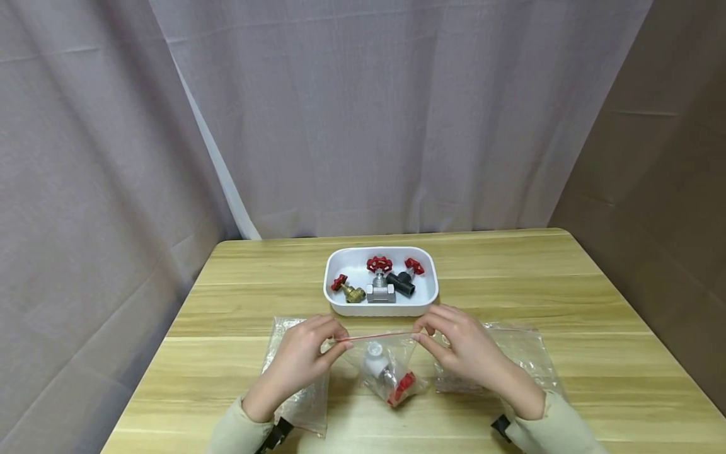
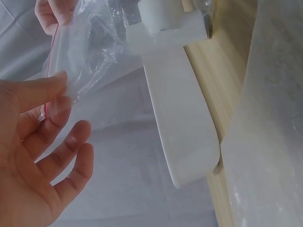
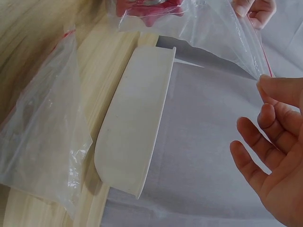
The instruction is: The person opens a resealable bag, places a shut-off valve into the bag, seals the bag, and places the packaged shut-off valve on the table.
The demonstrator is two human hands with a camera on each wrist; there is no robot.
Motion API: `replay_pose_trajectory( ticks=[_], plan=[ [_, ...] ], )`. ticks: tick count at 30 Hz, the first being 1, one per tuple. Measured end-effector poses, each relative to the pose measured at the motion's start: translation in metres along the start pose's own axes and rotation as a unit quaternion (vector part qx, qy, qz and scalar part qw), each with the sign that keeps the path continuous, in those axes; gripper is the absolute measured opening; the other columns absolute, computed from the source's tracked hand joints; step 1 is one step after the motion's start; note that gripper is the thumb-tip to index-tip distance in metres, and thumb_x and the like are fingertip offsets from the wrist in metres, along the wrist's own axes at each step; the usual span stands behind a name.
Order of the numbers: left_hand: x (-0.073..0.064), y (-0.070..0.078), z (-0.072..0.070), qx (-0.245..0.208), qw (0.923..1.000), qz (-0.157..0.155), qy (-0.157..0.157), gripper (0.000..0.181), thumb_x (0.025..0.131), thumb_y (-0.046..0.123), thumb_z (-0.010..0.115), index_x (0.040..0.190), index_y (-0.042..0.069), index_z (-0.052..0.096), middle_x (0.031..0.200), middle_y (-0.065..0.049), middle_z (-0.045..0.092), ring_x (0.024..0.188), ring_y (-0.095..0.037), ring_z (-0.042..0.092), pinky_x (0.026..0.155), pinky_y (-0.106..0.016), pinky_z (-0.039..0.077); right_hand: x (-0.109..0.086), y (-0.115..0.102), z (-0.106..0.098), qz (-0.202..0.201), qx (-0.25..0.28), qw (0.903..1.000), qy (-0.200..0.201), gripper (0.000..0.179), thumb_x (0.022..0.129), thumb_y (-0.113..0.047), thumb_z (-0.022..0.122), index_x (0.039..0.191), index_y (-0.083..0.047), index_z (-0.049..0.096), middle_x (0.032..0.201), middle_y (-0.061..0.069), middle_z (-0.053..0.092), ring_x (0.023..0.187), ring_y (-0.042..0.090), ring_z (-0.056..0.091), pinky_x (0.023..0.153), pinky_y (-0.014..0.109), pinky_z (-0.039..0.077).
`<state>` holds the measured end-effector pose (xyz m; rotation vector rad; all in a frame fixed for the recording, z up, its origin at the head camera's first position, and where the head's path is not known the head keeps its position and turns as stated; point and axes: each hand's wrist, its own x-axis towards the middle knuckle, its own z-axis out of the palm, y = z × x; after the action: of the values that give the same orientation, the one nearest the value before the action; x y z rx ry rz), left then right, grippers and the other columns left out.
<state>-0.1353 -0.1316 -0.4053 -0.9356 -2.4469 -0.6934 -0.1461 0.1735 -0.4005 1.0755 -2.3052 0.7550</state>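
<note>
A clear zip bag (image 1: 368, 372) with a red seal line hangs between my hands, stretched along its top edge. Inside it lies a white valve (image 1: 376, 360) with a red handwheel (image 1: 401, 389). My left hand (image 1: 309, 347) pinches the left end of the seal between thumb and index finger. At the right end, my right hand (image 1: 459, 337) pinches the same strip. In the left wrist view the other fingers of the left hand (image 2: 42, 146) are loosely bent, apart from the bag. The right hand (image 3: 274, 137) looks alike in its own wrist view.
Behind the bag stands a white tray (image 1: 334, 302) holding a brass valve (image 1: 354, 294), a silver valve (image 1: 380, 292) and a black valve (image 1: 401, 284), all with red handwheels. Flat clear bags lie on the table, one at left (image 1: 306, 403) and more at right (image 1: 522, 347).
</note>
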Motion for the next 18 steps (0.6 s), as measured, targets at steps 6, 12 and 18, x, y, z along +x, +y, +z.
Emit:
replay_pose_trajectory(
  ticks=[6,12,18],
  plan=[
    [-0.0010,-0.0017,0.0006,-0.001,1.0000,0.001,0.009,0.009,0.088,0.024,0.078,0.088,0.020,0.070,0.084,0.012,0.066,0.079,-0.005,0.062,0.069,-0.025,0.054,-0.0025,0.0004,-0.0011,0.010,0.003,0.9999,-0.004,0.014,0.084,-0.012,0.076,0.094,-0.019,0.069,0.086,-0.015,0.061,0.077,0.002,0.055,0.068,0.026,0.052],
    [-0.0017,-0.0056,0.0010,-0.001,0.9999,0.005,0.016,0.009,0.087,0.023,0.079,0.087,0.019,0.070,0.083,0.011,0.066,0.077,-0.006,0.063,0.068,-0.025,0.053,-0.0032,0.0023,0.0003,0.013,0.016,0.9998,0.001,0.014,0.084,-0.011,0.076,0.094,-0.017,0.069,0.085,-0.014,0.061,0.076,0.002,0.055,0.065,0.025,0.052],
    [-0.0010,-0.0096,0.0017,-0.005,0.9998,0.007,0.019,0.010,0.086,0.019,0.080,0.087,0.017,0.071,0.083,0.010,0.067,0.076,-0.005,0.062,0.067,-0.025,0.053,-0.0030,0.0055,0.0032,0.028,0.024,0.9993,0.003,0.012,0.086,-0.010,0.077,0.094,-0.016,0.070,0.083,-0.015,0.061,0.075,0.000,0.055,0.064,0.027,0.053]
  ],
)
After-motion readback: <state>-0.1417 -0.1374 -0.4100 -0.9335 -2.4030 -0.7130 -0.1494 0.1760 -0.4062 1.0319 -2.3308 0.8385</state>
